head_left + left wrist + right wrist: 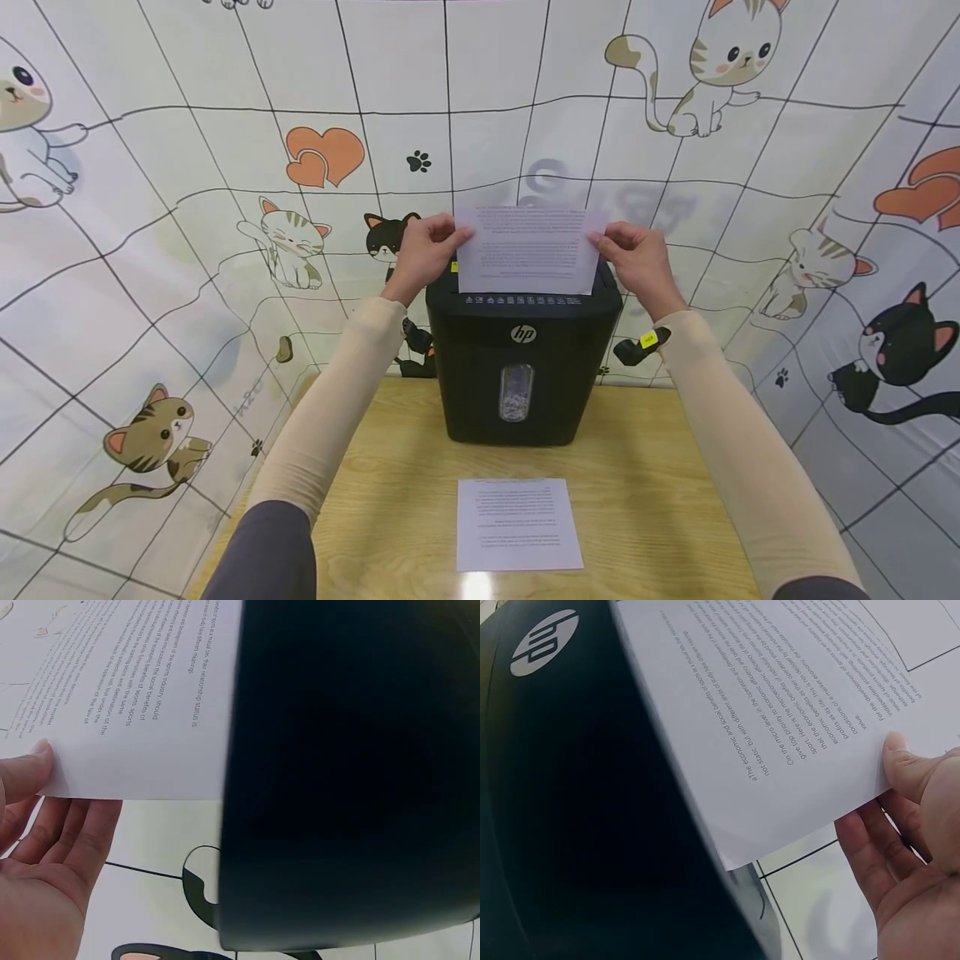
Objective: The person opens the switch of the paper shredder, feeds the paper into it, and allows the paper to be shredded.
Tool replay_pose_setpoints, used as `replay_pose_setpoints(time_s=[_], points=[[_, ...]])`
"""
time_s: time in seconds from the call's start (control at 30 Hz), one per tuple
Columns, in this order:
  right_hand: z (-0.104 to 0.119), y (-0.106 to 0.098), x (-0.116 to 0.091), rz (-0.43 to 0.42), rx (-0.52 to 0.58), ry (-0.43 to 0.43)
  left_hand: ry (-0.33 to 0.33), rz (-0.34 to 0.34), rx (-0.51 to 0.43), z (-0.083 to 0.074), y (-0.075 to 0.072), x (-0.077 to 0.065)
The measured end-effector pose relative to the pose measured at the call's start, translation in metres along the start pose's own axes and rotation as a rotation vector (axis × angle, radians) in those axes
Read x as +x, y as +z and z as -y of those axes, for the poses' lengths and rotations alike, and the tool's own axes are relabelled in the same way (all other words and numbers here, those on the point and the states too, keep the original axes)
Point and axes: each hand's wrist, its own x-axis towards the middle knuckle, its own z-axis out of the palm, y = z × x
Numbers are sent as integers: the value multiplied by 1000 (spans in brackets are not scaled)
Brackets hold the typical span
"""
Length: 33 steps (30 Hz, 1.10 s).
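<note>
A printed sheet of paper (525, 250) stands upright over the top of a black HP paper shredder (480, 358). My left hand (427, 250) pinches its left edge between thumb and fingers, and my right hand (637, 254) pinches the right edge. In the left wrist view the left thumb (30, 769) presses on the printed face with the fingers behind. The right wrist view shows the right hand (922, 825) holding the sheet (780, 750) the same way. The sheet's lower edge is at the shredder's top; whether it is in the slot cannot be told.
A second printed sheet (517, 525) lies flat on the wooden table (390, 500) in front of the shredder. Paper shreds show through the shredder's window (516, 393). A cat-patterned cloth wall (495, 75) closes in the back and sides.
</note>
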Motion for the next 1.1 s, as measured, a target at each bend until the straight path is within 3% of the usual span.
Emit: replay_pose_setpoints(time_s=[0.37,0.8,1.1], points=[[-11,4,-4,28,-38,53,-17,26,-18,11,1,-6],[-20,8,-7,48,-46,-12,-76,37,10,19,3,-10],[-24,9,-11,90,-57,1,-70,50,-17,26,3,-13]])
